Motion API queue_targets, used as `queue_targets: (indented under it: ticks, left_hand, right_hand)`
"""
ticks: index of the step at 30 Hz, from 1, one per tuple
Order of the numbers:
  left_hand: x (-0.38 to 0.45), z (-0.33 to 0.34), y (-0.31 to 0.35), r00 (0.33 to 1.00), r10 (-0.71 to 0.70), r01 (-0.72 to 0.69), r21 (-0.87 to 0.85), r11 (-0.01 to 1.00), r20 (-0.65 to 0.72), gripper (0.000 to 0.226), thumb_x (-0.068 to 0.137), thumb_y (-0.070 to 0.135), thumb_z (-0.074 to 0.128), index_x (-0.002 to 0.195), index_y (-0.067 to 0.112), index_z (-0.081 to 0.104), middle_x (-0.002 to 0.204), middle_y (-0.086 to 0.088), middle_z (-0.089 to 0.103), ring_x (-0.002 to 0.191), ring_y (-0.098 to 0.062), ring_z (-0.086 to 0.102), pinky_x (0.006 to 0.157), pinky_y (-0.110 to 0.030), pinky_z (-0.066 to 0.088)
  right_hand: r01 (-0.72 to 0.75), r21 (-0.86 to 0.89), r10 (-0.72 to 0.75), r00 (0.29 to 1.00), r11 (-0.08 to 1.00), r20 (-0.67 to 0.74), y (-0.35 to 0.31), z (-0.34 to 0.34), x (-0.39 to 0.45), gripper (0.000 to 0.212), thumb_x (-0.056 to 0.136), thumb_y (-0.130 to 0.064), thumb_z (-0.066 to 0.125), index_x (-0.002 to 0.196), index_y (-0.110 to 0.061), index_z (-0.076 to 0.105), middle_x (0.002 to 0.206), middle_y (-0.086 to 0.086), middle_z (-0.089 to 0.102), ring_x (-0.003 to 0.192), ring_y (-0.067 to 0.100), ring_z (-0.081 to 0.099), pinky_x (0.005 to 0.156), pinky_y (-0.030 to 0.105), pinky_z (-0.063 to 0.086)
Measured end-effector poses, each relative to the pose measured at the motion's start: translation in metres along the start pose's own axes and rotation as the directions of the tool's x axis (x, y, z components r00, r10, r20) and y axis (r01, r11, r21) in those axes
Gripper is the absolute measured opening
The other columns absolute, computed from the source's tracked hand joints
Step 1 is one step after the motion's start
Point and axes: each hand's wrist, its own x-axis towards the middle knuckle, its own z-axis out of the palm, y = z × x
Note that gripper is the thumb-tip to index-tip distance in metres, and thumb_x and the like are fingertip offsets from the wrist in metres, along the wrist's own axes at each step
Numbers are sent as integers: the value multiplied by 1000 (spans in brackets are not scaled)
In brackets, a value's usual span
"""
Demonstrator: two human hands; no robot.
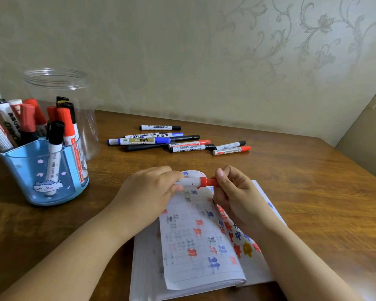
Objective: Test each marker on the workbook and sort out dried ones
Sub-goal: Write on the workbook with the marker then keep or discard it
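Observation:
A red-capped white marker lies level above the top of the open workbook, whose pages carry red, blue and black test marks. My left hand grips the white barrel. My right hand pinches the red cap, which sits on the barrel's end. The workbook's upper page curls up under the marker. Several markers with black, blue and red caps lie loose on the table beyond the book.
A blue pen holder full of upright markers stands at the left, with a clear plastic jar behind it. The brown wooden table meets a papered wall at the back and a panel at the right.

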Motion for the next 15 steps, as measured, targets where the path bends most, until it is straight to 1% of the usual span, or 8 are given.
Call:
queue_targets:
  ticks: [2,4,6,8,10,11,13,15]
  left_hand:
    - [1,1,-2,998,62,-63,55,997,28,26,76,18,75,101,13,69,79,4,64,66,-4,51,54,-6,23]
    - [0,4,-1,996,87,-86,55,995,-18,28,65,11,83,91,10,71,71,3,66,59,-9,59,50,-9,32]
    - [-1,7,1,995,89,-87,35,996,-50,28,67,8,81,93,7,71,75,-1,68,64,-15,65,52,-18,43]
    - [-2,7,5,994,91,-89,31,996,-53,26,71,7,78,95,6,69,78,-3,68,68,-18,66,54,-25,50]
    - [-1,6,5,990,130,-127,55,990,-58,22,72,9,74,94,6,68,76,-3,67,67,-18,66,53,-29,55]
    - [0,6,5,986,153,-149,67,987,-58,20,73,12,70,92,6,68,75,-3,66,66,-17,65,53,-30,56]
    - [0,5,4,981,191,-187,88,978,-37,19,73,14,65,91,7,68,76,-2,66,66,-16,64,53,-29,56]
    - [-1,4,4,976,219,-216,111,970,-12,19,72,14,66,91,9,67,76,-2,65,66,-15,64,53,-28,55]
  right_hand:
    - [5,0,-5,1000,1000,12,2,2,-1,27,81,-30,52,69,-11,37,45,-6,34,41,6,25,47,19,28]
    - [36,-22,-36,999,999,-1,2,4,-1,26,81,-31,54,67,-13,41,45,-6,37,41,5,27,46,18,26]
    - [62,-65,-63,998,996,-17,1,5,-2,24,82,-36,57,65,-20,51,47,-4,39,41,6,29,45,16,28]
    - [50,-45,-51,998,998,-21,-1,3,-3,26,80,-45,66,64,-28,55,47,-3,40,41,6,29,43,16,27]
    - [20,1,-20,1000,1000,4,-2,3,-4,28,70,-51,72,66,-29,55,48,-3,40,40,6,29,45,19,21]
    - [5,13,-5,1000,1000,13,-1,3,-5,29,70,-52,72,66,-29,55,50,-2,39,41,7,28,48,23,17]
    - [-26,17,26,1000,1000,8,1,3,-7,24,77,-44,67,67,-27,54,51,0,35,43,10,23,51,29,14]
    - [-41,6,41,999,999,2,3,3,-9,17,80,-35,59,69,-23,52,48,0,32,45,11,21,47,25,17]
